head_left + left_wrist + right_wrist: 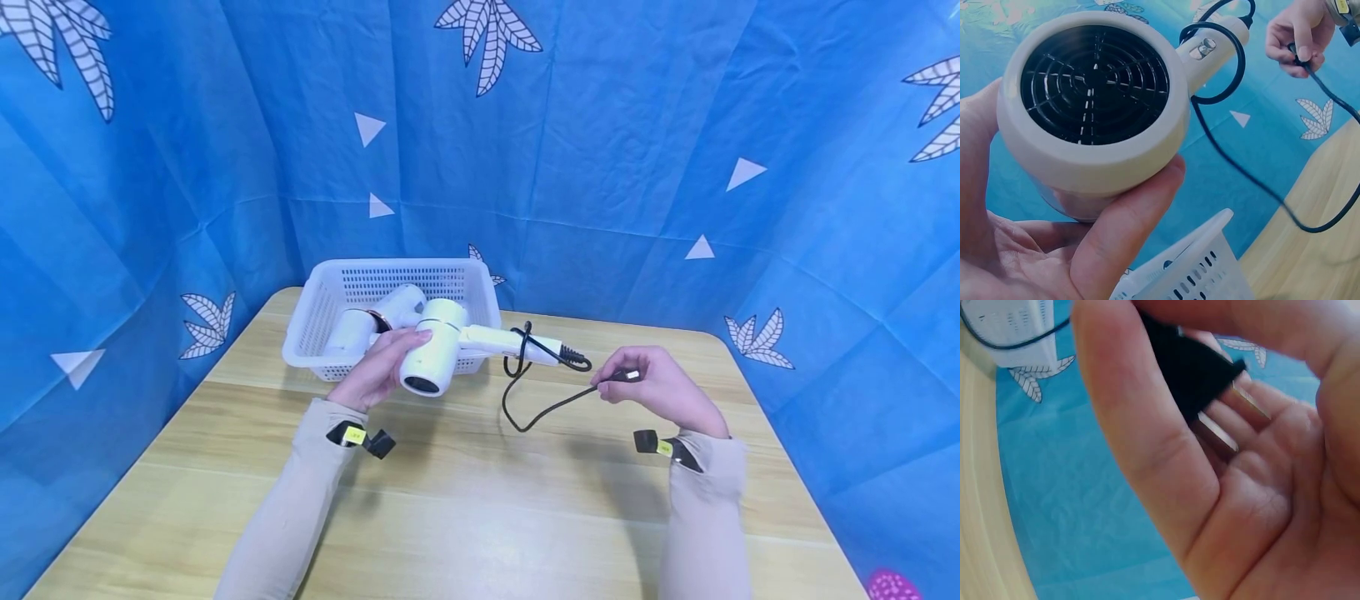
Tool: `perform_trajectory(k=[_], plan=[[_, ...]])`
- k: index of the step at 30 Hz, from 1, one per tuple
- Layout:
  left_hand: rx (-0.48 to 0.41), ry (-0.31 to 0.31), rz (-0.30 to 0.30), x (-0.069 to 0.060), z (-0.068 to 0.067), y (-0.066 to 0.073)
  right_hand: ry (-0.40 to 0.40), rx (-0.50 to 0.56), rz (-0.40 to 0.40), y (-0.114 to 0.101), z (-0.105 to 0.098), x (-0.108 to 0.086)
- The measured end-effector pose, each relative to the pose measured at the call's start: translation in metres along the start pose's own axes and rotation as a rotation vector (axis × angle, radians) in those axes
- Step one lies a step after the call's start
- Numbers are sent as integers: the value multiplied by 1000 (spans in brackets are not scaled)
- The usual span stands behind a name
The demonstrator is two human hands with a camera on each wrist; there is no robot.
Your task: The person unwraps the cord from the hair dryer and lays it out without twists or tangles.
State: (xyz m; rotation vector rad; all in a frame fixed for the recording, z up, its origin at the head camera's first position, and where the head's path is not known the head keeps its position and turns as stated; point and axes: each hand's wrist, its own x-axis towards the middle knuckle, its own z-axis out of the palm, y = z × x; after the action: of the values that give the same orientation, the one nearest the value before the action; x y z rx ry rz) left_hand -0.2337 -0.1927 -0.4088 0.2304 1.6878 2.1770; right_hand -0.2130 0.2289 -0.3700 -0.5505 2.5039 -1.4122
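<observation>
My left hand (384,367) grips a white hair dryer (442,342) by its round body, in front of the basket's near rim. The dryer's handle points right, and a black cord (553,408) loops around it. In the left wrist view the dark round grille (1094,84) faces the camera. Off to the right, my right hand (660,387) pinches the plug (626,376) at the cord's end between thumb and fingers. The right wrist view shows the black plug body (1188,369) with two flat metal prongs, partly hidden by a finger. Between dryer and hand the cord sags.
A white perforated basket (300,337) stands at the table's back left. Another white hair dryer (351,331) lies inside it. The wooden table (480,517) extends toward me, and a blue patterned curtain (600,125) surrounds its back and sides.
</observation>
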Motion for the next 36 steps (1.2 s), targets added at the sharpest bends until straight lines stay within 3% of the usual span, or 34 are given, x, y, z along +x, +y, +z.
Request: perform_trajectory(k=[8, 14, 18, 22, 27, 33, 36], plan=[[21, -24, 3, -1, -1, 0, 279, 17, 48, 2, 1, 6], [16, -63, -1, -1, 0, 0, 572, 188, 2, -4, 1, 6], [12, -103, 12, -1, -1, -1, 793, 405, -105, -11, 2, 6], [19, -119, 14, -1, 0, -2, 939, 593, -291, -19, 5, 5], [28, -120, -2, -1, 3, -2, 974, 720, -459, -31, 7, 3], [28, -132, 9, -2, 6, -4, 943, 709, -449, -46, 0, 12], [24, -136, 14, -2, 6, -3, 927, 669, -484, -57, -9, 21]])
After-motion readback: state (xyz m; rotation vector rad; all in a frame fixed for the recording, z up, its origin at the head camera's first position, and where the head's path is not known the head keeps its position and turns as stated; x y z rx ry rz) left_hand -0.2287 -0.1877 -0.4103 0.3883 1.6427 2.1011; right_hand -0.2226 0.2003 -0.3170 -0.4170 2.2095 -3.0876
